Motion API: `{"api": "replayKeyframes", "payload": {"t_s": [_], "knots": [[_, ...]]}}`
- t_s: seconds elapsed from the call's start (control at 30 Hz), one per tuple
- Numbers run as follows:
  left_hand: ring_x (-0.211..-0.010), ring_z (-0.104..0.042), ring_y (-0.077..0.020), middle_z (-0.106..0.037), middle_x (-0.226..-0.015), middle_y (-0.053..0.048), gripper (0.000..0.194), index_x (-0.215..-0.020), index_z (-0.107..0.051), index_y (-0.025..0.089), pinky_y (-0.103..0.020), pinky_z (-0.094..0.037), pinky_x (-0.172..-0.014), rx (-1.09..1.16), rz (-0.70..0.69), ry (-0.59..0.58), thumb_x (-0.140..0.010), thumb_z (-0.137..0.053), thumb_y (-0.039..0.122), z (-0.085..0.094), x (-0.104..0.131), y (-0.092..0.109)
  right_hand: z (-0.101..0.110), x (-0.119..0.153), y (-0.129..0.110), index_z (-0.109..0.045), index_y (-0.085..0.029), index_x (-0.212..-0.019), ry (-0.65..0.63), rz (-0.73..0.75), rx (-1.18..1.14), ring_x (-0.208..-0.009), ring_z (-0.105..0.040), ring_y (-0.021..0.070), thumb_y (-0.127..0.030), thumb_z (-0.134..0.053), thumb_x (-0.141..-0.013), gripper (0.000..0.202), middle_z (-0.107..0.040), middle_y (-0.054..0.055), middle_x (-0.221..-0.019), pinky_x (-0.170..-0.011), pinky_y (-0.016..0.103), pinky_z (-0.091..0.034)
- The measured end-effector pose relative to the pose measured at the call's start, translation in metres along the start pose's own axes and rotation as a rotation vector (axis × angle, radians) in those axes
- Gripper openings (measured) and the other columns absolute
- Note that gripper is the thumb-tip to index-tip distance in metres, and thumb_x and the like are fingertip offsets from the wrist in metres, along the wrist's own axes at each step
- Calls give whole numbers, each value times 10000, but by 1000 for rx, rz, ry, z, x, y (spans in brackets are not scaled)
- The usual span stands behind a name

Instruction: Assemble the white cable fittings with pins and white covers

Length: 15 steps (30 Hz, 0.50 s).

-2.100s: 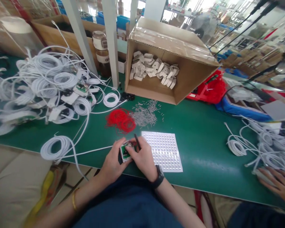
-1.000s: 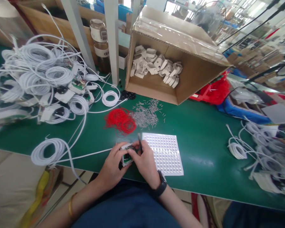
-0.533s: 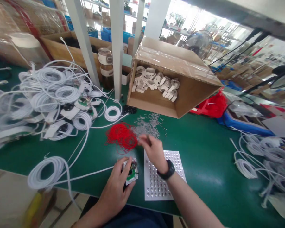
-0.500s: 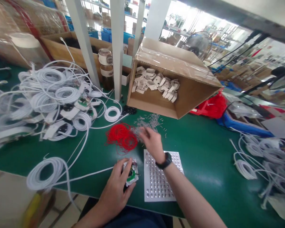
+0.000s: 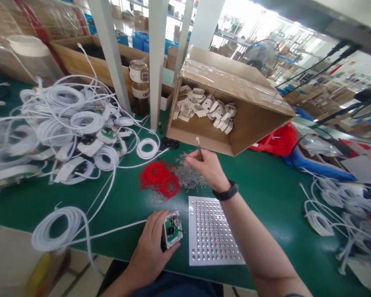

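Observation:
My left hand [image 5: 153, 243] is wrapped round a small white housing [image 5: 173, 229] with a green circuit board and a black round part inside, its open side facing up. A white cable [image 5: 117, 231] reaches it from the left. Above a pile of small metal screws [image 5: 190, 177], my right hand [image 5: 208, 165] is closed on a slim dark pen-like tool [image 5: 199, 150] whose pale end points up. Whether its fingertips also hold a screw cannot be made out. Beside the pile lies a tangle of thin red wire [image 5: 159, 177].
A white sheet of round silvery pieces [image 5: 214, 231] lies right of the housing. Behind, a cardboard box [image 5: 250, 123] on its side holds white plastic parts [image 5: 204, 105]. Coiled white cables [image 5: 68, 123] crowd the left; more cables [image 5: 334, 206] lie right. Metal posts [image 5: 157, 62] stand behind.
My right hand has moved slightly right and up, and the tool in it now stands in clear view. My left hand still holds the housing, now tilted a little more into view.

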State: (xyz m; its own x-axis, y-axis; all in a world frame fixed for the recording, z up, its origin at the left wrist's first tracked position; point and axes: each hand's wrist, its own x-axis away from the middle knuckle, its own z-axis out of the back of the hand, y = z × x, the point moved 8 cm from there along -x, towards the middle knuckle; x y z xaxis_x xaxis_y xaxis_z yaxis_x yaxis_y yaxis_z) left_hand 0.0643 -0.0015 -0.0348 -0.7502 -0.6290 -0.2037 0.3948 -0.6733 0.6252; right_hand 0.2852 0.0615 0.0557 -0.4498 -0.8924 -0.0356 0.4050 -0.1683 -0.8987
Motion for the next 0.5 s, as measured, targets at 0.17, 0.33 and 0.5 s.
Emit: {"api": "replayKeyframes", "payload": {"t_s": [0.17,0.33,0.5], "knots": [[-1100,-523,-290,-550,-1161,-124,604,-1251,-361,179,-475,-444,-955,-3,-52,53,-741,-659,303,2,-1,2,51,38,0,-572,-160,-734,-57,-205,-221,-358,-267,25,-345,-678,-717,214,-625,-12,-568,-348,187,-159],[-1036,-554,-288,-572,-1106,-111,555,-1195,-420,182,-461,-463,-915,35,-3,25,-730,-652,374,-2,-3,-4,104,96,74,-568,-171,-739,31,-445,-45,-343,-245,35,-435,-642,-715,276,-654,18,-639,-333,199,-187],[-980,-594,-300,-592,-1094,-89,589,-1163,-460,213,-471,-482,-887,139,254,-60,-666,-652,465,3,-13,-16,186,149,141,-638,-141,-797,424,-485,376,-613,-559,153,-305,-647,-700,191,-680,106,-825,-554,272,-416]]}}
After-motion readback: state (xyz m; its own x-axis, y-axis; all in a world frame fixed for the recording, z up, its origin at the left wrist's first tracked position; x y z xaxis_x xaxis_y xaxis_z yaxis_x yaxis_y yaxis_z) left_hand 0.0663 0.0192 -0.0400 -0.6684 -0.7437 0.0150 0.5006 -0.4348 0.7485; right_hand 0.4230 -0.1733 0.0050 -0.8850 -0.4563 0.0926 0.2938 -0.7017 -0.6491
